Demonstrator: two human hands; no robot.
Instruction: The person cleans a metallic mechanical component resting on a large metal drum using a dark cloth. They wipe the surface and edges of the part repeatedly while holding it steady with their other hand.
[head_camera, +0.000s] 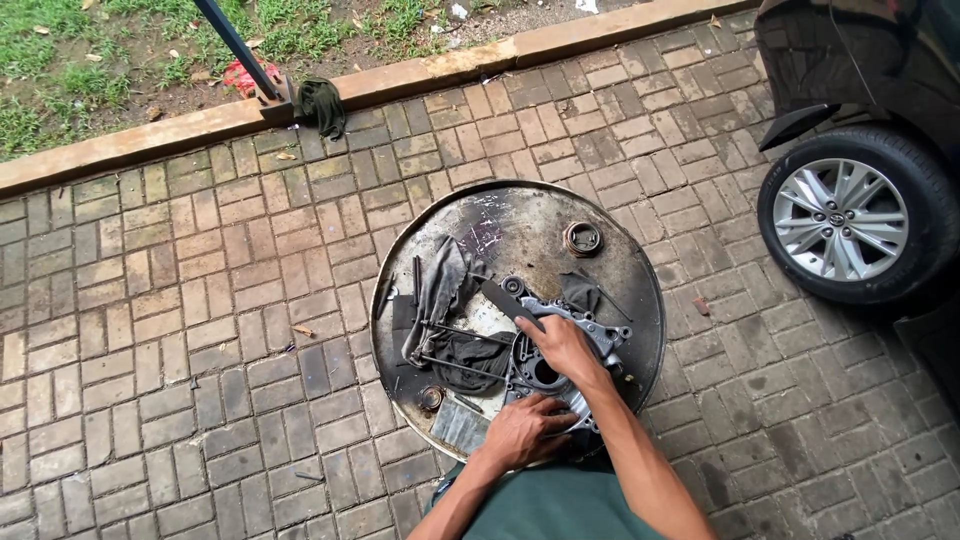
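A: Location of the metal engine cover (560, 350)?
B: On the round drum top (520, 225), beside the dark rags (445, 300).
A: Hand status?
B: Left hand (525, 430) pressed flat on the cover's near edge; right hand (562, 345) gripping a flat scraper blade (508, 302) against it

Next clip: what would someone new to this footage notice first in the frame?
Probably the round, grimy metal drum top in the middle of the brick paving, used as a workbench. On its near side both hands work on a grey cast-metal engine cover: the right hand grips a dark flat blade, the left hand steadies the part. A black car's alloy wheel sits at the right edge.
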